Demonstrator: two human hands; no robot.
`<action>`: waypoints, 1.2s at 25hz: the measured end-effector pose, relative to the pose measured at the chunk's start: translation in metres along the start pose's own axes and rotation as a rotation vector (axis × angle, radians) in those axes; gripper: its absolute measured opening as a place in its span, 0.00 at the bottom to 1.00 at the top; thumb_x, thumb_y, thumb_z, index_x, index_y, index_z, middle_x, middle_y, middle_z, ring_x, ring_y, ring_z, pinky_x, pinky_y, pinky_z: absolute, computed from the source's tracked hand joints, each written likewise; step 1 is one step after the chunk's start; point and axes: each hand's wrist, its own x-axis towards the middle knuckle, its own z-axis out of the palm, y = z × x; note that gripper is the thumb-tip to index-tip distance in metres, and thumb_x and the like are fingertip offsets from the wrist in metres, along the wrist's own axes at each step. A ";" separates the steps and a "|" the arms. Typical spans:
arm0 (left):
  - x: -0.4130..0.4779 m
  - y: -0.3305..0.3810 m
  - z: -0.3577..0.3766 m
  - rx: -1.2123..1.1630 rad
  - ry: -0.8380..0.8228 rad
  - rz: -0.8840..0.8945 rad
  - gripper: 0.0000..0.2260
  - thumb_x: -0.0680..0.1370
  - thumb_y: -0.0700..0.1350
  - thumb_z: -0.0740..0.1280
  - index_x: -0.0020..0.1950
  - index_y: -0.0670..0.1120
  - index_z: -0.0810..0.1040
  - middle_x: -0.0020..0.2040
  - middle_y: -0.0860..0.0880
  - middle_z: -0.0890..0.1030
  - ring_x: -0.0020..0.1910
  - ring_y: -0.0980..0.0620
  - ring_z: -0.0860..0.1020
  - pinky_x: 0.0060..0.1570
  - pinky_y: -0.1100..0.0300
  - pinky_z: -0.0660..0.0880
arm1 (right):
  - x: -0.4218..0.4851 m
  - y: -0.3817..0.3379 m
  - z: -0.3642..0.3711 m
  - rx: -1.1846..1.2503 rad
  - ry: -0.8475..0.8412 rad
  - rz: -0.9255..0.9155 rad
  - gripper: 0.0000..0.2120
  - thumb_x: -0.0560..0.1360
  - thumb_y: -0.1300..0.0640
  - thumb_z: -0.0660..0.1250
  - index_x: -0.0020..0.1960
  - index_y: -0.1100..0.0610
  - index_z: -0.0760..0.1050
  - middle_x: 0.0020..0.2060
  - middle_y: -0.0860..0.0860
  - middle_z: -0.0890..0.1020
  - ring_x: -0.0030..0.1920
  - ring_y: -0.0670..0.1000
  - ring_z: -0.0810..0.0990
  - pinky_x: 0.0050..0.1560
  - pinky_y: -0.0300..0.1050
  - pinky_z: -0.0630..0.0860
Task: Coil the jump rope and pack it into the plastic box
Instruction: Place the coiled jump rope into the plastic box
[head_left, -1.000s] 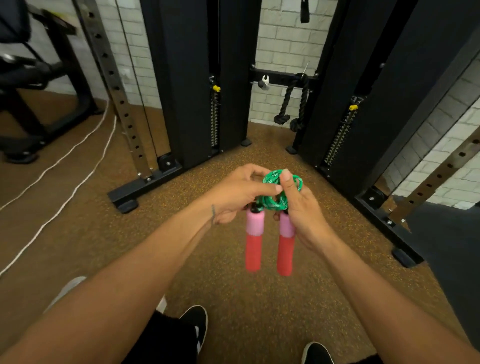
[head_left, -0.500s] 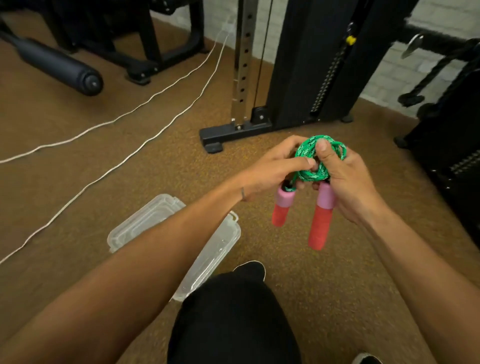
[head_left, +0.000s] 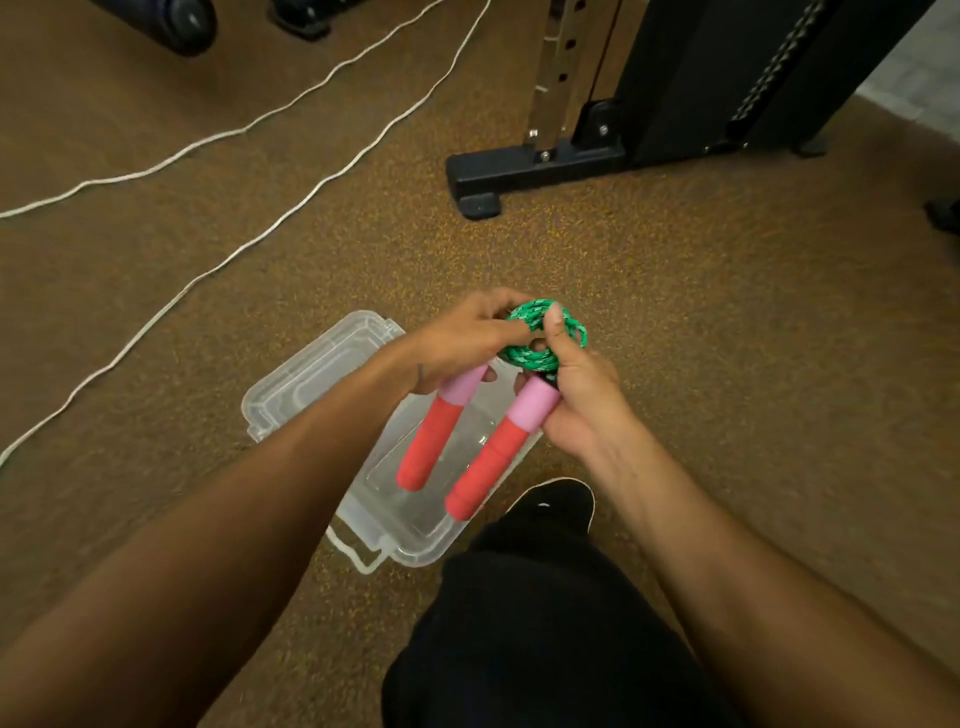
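Observation:
I hold the jump rope above the floor: its green cord (head_left: 535, 356) is wound into a small coil and its two red-and-pink handles (head_left: 485, 454) hang down side by side. My left hand (head_left: 462, 343) pinches the coil from the left. My right hand (head_left: 582, 395) grips the coil and the top of the right handle, thumb across the cord. Directly below the handles lies the clear plastic box (head_left: 415, 540), open, with its hinged lid (head_left: 306, 374) flat on the floor to the far left.
Brown speckled gym flooring surrounds the box. A white cable (head_left: 291, 213) runs in two lines across the floor at left. The black base of a cable machine (head_left: 535, 166) stands beyond. My black-clad knee (head_left: 540, 623) and shoe (head_left: 556, 499) are just right of the box.
My view has dropped and swung left, and both hands have carried the coiled rope down over the open box, which now lies right under the handles.

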 end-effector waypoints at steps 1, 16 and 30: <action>0.002 -0.010 -0.005 0.019 -0.001 -0.020 0.15 0.69 0.49 0.65 0.55 0.52 0.78 0.46 0.49 0.78 0.42 0.55 0.75 0.30 0.61 0.73 | 0.008 0.010 0.001 -0.001 0.007 0.033 0.18 0.75 0.49 0.71 0.58 0.61 0.77 0.41 0.56 0.85 0.33 0.50 0.84 0.34 0.43 0.80; 0.032 -0.112 -0.013 0.150 -0.006 -0.102 0.17 0.78 0.38 0.65 0.66 0.48 0.70 0.49 0.43 0.78 0.40 0.50 0.75 0.31 0.67 0.73 | 0.053 0.083 -0.007 -0.069 0.122 0.322 0.16 0.68 0.62 0.67 0.55 0.61 0.79 0.45 0.60 0.82 0.40 0.56 0.80 0.48 0.52 0.76; 0.060 -0.196 0.007 0.654 0.071 -0.023 0.14 0.74 0.46 0.64 0.58 0.50 0.65 0.53 0.43 0.79 0.46 0.42 0.79 0.43 0.48 0.76 | 0.117 0.134 0.001 -0.258 0.463 0.534 0.04 0.76 0.64 0.64 0.43 0.61 0.77 0.43 0.59 0.83 0.45 0.58 0.82 0.47 0.53 0.82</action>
